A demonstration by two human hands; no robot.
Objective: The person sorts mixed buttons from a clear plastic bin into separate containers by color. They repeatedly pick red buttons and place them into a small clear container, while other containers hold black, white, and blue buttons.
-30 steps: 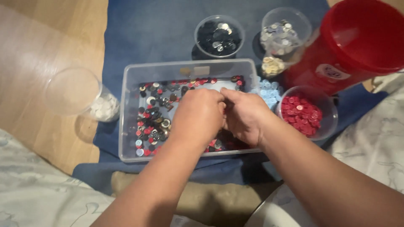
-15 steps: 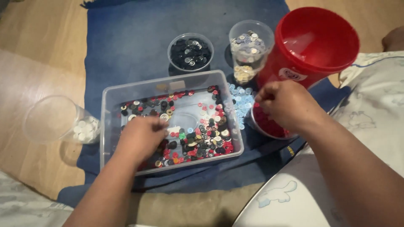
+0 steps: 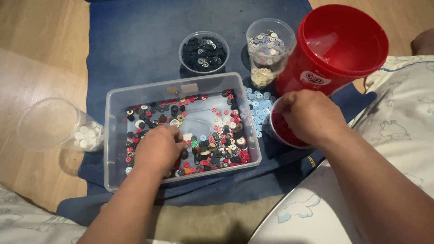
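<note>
A clear plastic tub point(image 3: 113, 135) on a blue mat holds many mixed buttons point(image 3: 221, 140) in red, black, white and other colours. My left hand point(image 3: 158, 147) is inside the tub at its left half, palm down. Its fingertips are bunched together among the buttons. My right hand point(image 3: 312, 117) hovers over a clear cup of red buttons point(image 3: 282, 131) just right of the tub. Its fingers are curled under, and whatever is in them is hidden.
A tall red tub point(image 3: 337, 49) stands tilted behind the red-button cup. There is a cup of black buttons point(image 3: 203, 52), a cup of pale buttons point(image 3: 269, 49), loose light-blue buttons point(image 3: 257, 108) and a tipped cup of white buttons point(image 3: 58, 131) at the left. The floor is wood, and patterned cloth lies at the right.
Both hands were together in the tub a second ago. My right hand has moved out to the red-button cup, while my left hand stayed in the tub and shifted left.
</note>
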